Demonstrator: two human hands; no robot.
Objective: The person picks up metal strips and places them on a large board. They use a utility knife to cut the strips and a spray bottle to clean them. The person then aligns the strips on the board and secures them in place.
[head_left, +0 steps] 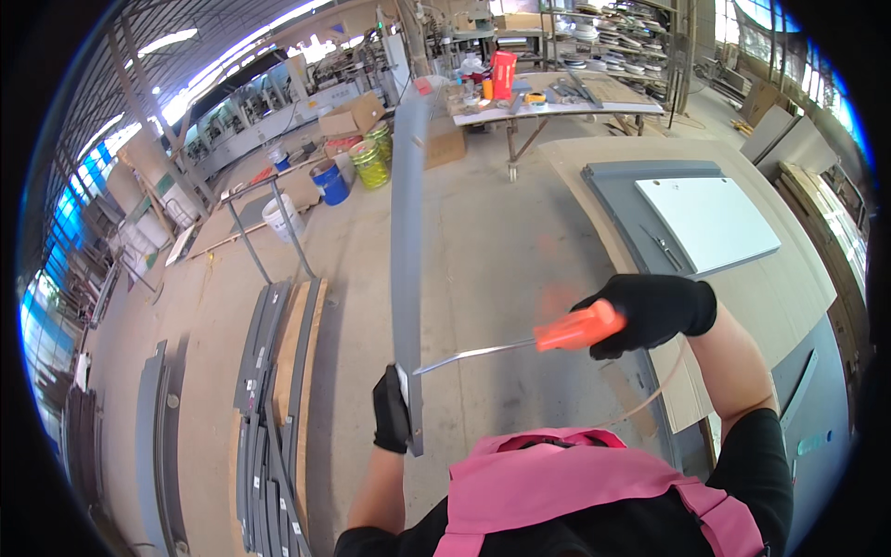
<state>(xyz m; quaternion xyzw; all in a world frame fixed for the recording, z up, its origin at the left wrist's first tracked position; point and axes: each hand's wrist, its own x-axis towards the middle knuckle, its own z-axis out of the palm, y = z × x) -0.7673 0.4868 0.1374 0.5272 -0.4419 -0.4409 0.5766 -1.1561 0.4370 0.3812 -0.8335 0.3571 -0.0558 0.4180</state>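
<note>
Grey board (406, 232) stands upright before you, your left hand (392, 408) grasping near its lower end — probably stiff, top-heavy, best held by both long edges — while your right hand (645, 316) clasps an orange-handled tool (583, 327), metal shaft (478, 353) pointing boardward.

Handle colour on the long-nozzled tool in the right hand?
The handle is bright orange-red; it shows in the head view, the only one.
</note>
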